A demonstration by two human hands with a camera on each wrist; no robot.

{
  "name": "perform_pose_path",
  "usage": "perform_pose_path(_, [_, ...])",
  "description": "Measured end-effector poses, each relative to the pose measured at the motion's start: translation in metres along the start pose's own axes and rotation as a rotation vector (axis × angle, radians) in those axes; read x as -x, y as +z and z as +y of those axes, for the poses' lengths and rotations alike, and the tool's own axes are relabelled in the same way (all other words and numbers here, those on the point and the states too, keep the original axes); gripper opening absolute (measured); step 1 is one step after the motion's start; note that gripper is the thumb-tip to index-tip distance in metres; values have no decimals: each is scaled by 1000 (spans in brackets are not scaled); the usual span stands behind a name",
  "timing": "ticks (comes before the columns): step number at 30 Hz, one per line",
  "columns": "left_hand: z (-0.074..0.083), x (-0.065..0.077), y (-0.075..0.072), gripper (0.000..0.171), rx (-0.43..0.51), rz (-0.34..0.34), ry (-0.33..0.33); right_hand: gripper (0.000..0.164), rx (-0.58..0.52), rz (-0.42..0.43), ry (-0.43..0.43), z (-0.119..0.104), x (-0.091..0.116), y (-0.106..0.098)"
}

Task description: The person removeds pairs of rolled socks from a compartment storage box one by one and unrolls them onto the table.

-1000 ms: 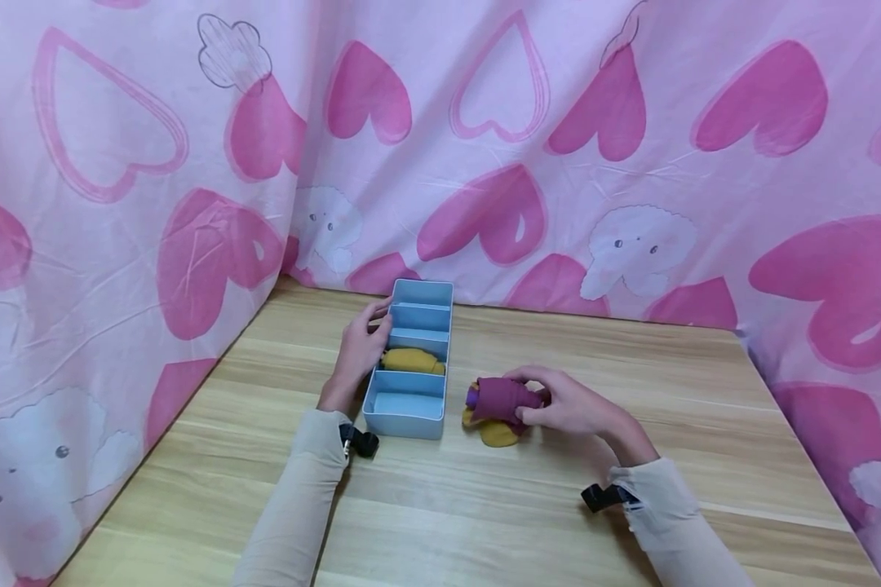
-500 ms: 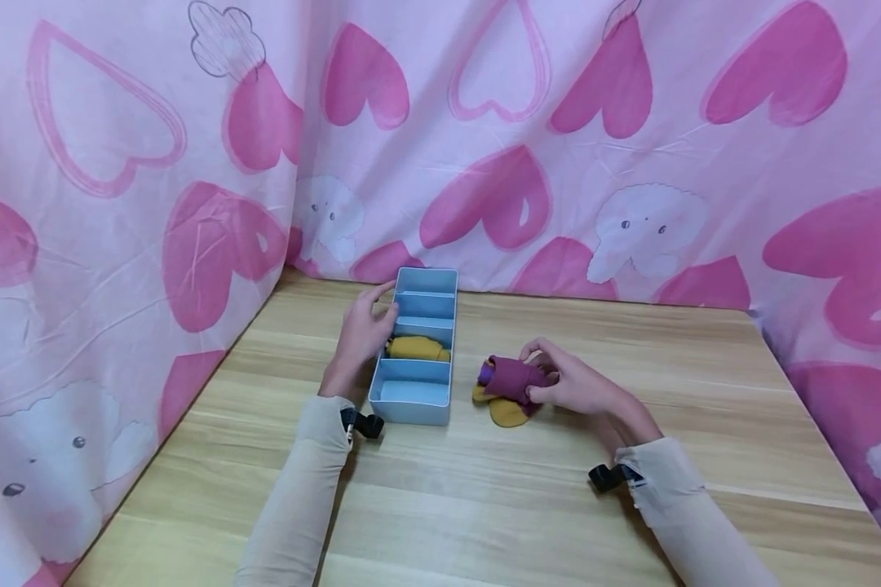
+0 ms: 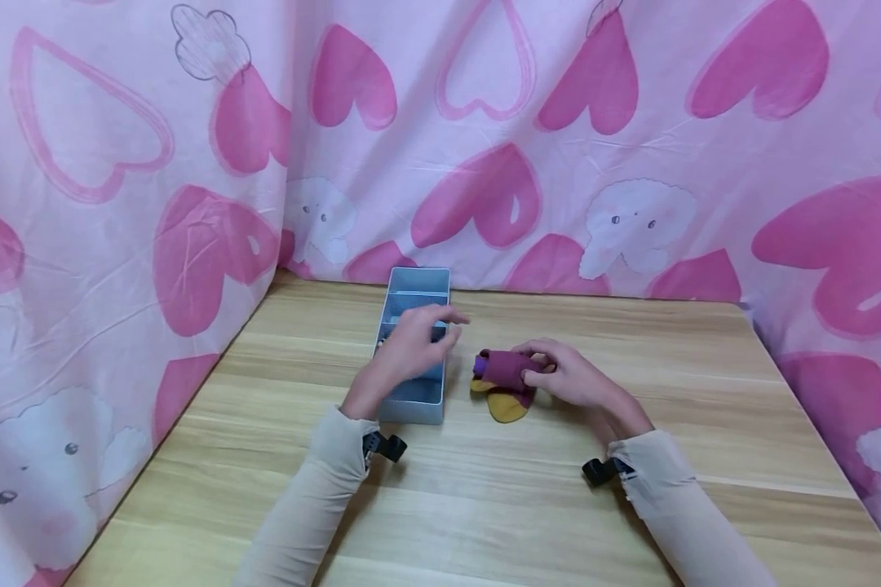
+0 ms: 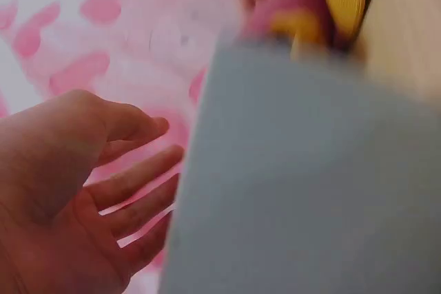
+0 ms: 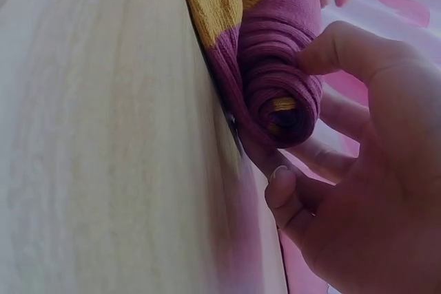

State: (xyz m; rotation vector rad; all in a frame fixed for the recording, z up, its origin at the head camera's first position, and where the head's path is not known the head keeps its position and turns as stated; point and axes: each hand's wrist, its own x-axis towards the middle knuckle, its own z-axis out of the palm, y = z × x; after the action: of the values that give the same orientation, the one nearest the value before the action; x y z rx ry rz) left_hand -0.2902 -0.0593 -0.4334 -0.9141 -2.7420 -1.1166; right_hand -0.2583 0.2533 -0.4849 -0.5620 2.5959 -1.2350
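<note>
A rolled pair of maroon socks (image 3: 501, 369) with mustard toes and heels lies on the table right of the box. My right hand (image 3: 576, 379) grips the roll from its right end, and in the right wrist view the thumb presses the coil (image 5: 275, 67) while fingers reach beneath it. One flat mustard end (image 3: 508, 406) sticks out below the roll. My left hand (image 3: 411, 346) is over the blue divided box (image 3: 413, 413), its fingers loosely spread toward the socks, holding nothing. That hand hides most of the middle compartments. In the left wrist view the box wall (image 4: 296, 170) fills the right side.
The wooden table (image 3: 470, 505) carries the box on its left half. Pink curtains (image 3: 484, 81) printed with hearts hang behind and along both sides. Black wrist cameras (image 3: 392, 448) sit on both sleeves.
My left hand has let go of the box's left side and moved right over it, covering the mustard roll inside. My right hand stays on the maroon socks.
</note>
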Motion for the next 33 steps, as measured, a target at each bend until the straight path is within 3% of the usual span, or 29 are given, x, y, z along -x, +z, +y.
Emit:
perform_pose_path(5, [25, 1, 17, 19, -21, -79, 62, 46, -8, 17, -22, -3, 0, -1])
perform_pose_path(8, [37, 3, 25, 15, -56, -124, 81, 40, -25, 27, -25, -4, -1, -1])
perform_pose_path(12, [50, 6, 39, 15, -144, -215, 90, 31, -2, 48, -52, -3, -1, -2])
perform_pose_path(18, [65, 14, 56, 17, -283, -300, 79, 34, 61, 64, -85, 0, 0, -3])
perform_pose_path(22, [70, 17, 58, 19, -358, -319, 85, 39, 84, 34, -69, -1, 3, -5])
perform_pose_path(29, [65, 17, 65, 24, -259, -478, 161, 53, 156, -27, -76, -4, 4, -5])
perform_pose_path(33, [65, 16, 70, 28, -283, -501, 204, 58, 110, -9, -61, -4, 4, -7])
